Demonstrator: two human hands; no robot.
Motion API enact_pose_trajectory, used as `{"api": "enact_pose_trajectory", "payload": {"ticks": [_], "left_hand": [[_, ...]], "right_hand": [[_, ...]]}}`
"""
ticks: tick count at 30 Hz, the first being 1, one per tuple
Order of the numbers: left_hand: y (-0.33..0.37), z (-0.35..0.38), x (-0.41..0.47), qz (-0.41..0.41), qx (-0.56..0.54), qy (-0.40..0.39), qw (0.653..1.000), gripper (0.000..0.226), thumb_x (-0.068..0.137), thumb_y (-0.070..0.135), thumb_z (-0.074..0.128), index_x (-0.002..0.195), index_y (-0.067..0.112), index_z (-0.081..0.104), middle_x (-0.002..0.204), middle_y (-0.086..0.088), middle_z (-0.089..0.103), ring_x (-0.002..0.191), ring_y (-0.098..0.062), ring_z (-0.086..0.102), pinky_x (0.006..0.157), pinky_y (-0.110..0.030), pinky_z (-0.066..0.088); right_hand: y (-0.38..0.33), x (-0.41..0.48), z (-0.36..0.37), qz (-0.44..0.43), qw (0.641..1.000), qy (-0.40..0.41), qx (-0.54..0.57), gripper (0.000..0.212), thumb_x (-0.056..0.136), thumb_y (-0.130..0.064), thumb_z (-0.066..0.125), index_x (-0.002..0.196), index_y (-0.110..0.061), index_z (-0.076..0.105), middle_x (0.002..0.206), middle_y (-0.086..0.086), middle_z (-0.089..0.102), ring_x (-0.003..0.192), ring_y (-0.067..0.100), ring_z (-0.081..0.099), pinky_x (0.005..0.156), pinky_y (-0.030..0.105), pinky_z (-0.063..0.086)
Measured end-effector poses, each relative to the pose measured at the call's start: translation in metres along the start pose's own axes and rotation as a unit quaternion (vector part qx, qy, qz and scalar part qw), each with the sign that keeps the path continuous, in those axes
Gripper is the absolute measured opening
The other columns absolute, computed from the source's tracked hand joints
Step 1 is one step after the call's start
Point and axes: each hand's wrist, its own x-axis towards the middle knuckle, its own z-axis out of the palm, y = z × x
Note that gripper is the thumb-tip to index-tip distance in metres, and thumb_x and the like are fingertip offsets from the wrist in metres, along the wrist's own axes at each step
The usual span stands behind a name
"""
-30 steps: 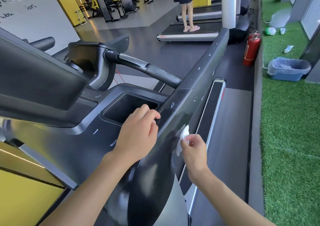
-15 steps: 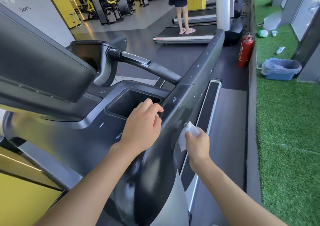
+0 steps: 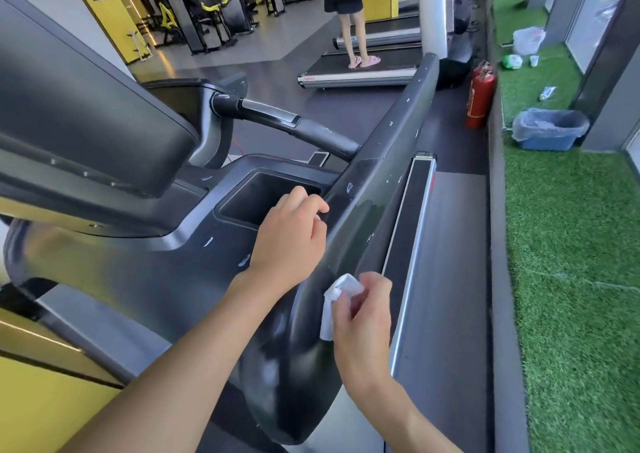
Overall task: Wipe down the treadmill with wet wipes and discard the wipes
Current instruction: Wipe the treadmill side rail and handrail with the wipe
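Wipe [image 3: 343, 289] pinched in right hand [image 3: 363, 317] on treadmill rail [image 3: 384, 151] (left hand [image 3: 287, 241] grips its edge); far stretch, discarding pending.

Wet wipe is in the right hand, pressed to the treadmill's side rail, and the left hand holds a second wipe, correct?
Not quite. The head view shows the left hand holding no wipe; its curled fingers rest against the side rail by the console tray. The rest stands: the wet wipe is in the right hand, pressed to the rail.
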Motion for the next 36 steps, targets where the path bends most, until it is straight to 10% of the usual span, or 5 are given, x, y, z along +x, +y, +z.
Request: {"api": "enact_pose_trajectory", "payload": {"ticks": [10,17,25,32,36], "left_hand": [[-0.003,-0.001,0.001,-0.003,-0.031,0.006,0.999,0.029,0.095,0.004,0.040,0.107,0.012,0.065,0.094,0.007,0.045,0.089,-0.020,0.050,0.075,-0.036,0.044],[-0.004,0.001,0.003,-0.004,-0.040,0.008,0.999,0.028,0.096,0.004,0.040,0.105,0.013,0.065,0.092,0.008,0.044,0.087,-0.016,0.046,0.074,-0.034,0.043],[-0.002,0.001,0.002,-0.005,-0.018,0.007,1.000,0.024,0.097,0.006,0.042,0.106,0.013,0.063,0.093,0.008,0.044,0.087,-0.018,0.046,0.073,-0.035,0.042],[-0.003,0.004,0.003,-0.007,-0.006,0.004,1.000,0.025,0.096,0.013,0.038,0.103,0.014,0.062,0.090,0.009,0.042,0.085,-0.015,0.044,0.070,-0.033,0.039],[-0.001,0.004,0.003,-0.017,-0.002,-0.009,1.000,0.032,0.092,0.019,0.031,0.102,0.016,0.061,0.092,0.008,0.045,0.087,-0.016,0.046,0.071,-0.035,0.042]], "right_hand": [[0.008,-0.007,0.019,-0.170,0.965,-0.122,-0.156,0.069,0.104,-0.052,0.010,0.157,-0.011,-0.005,0.163,-0.004,-0.025,0.151,0.013,-0.019,0.123,0.031,-0.007],[-0.002,-0.012,0.010,-0.122,0.987,-0.099,-0.038,0.046,0.101,-0.053,0.022,0.145,-0.057,0.007,0.162,-0.018,0.005,0.151,0.008,0.005,0.121,0.031,0.015],[-0.004,0.068,0.004,-0.022,0.998,-0.030,0.051,0.010,0.102,-0.007,0.029,0.093,-0.005,0.030,0.092,0.004,0.027,0.087,0.021,0.027,0.090,0.034,0.034],[0.013,0.010,-0.007,-0.007,0.995,-0.098,0.013,0.056,0.109,-0.036,0.021,0.152,-0.037,-0.014,0.154,-0.038,-0.012,0.133,-0.030,-0.008,0.109,0.000,-0.002],[0.034,0.094,-0.013,0.007,0.996,-0.093,0.002,0.049,0.087,-0.054,0.036,0.108,-0.010,0.041,0.101,0.003,0.044,0.101,0.033,0.043,0.090,0.032,0.022]]}}
